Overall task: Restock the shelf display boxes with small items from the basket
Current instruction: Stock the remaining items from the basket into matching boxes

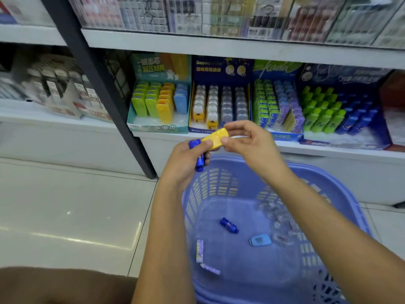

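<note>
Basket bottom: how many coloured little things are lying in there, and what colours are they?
Dark blue bottle-shaped item: 1
Light blue eraser: 1
Purple-and-white tube: 1
Purple tube: 1
Total: 4 coloured things in the basket. The clear packs on its right side are too blurred to count.

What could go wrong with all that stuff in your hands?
The left hand grips small blue bottle-shaped items and also pinches the yellow oblong plastic case with the right hand; one might slip onto the tiled floor instead of the lilac slotted plastic basket. The case could go into a wrong colour row of the teal cardboard display box.
</note>
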Demonstrator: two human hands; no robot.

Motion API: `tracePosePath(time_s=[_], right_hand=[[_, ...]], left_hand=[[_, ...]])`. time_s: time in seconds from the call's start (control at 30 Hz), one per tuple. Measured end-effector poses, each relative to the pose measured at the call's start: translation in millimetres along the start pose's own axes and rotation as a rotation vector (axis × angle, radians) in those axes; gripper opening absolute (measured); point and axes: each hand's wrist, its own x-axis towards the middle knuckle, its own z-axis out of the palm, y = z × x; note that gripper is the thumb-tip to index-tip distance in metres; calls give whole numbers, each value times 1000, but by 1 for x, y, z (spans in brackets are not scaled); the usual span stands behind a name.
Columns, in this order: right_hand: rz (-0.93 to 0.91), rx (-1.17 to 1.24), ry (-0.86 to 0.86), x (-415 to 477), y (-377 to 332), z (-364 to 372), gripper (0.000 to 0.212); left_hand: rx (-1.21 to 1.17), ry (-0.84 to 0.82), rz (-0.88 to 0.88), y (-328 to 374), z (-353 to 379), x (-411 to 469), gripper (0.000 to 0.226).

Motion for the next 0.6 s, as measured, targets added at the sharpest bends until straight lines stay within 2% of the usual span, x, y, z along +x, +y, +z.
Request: tracePosePath(time_s=[0.07,0.17,0.23,0.33,0.47,0.6], right_hand=[[-45,-86,3,10,-8,15,26],[-190,-244,21,36,-23,40,29],[-322,-356,-9,57,-32,57,29],[-445,-569,-78,84,-35,78,33],[-418,-674,-172,99,-17,96,34],[-398,-729,-184,101,-4,102,34]], left_hand=[[1,39,64,7,-8,-1,9],[-108,201,113,17,-23,-2,17],[-197,328,94,22,-38,-1,26],[-186,435,57,25,-61,-1,35],[-260,500,34,25,-73,2,36],[-404,513,-6,24,-71,9,27]])
